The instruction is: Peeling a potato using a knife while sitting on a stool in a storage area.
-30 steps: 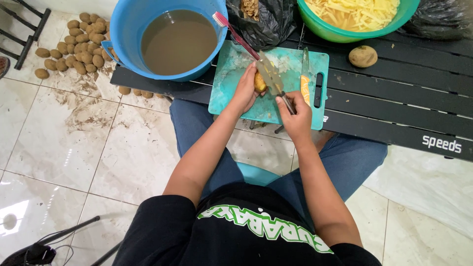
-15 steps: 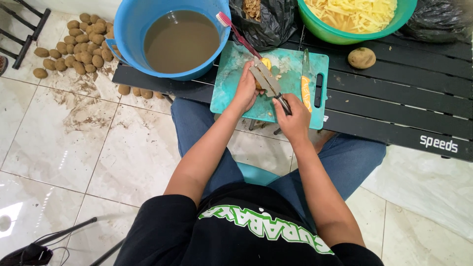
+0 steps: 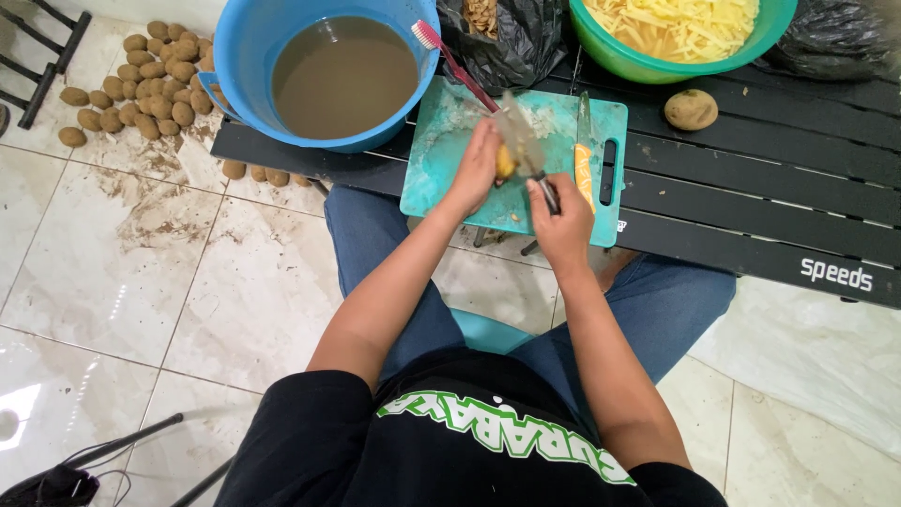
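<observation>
Your left hand (image 3: 477, 167) grips the potato (image 3: 506, 163) over the cutting board (image 3: 441, 150); your right hand (image 3: 559, 222), fist around the knife (image 3: 521, 136), has swung its blade upright since a moment ago, mid-cut.

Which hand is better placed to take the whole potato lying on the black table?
Probably the right hand: the whole potato lies on its side of the black table. But it grips a knife, while the left hand holds the peeled potato.

We list: peeled yellow potato (image 3: 505, 163), partly hidden, and steel knife (image 3: 526, 145), blade tilted, both over the teal cutting board (image 3: 441, 160).
</observation>
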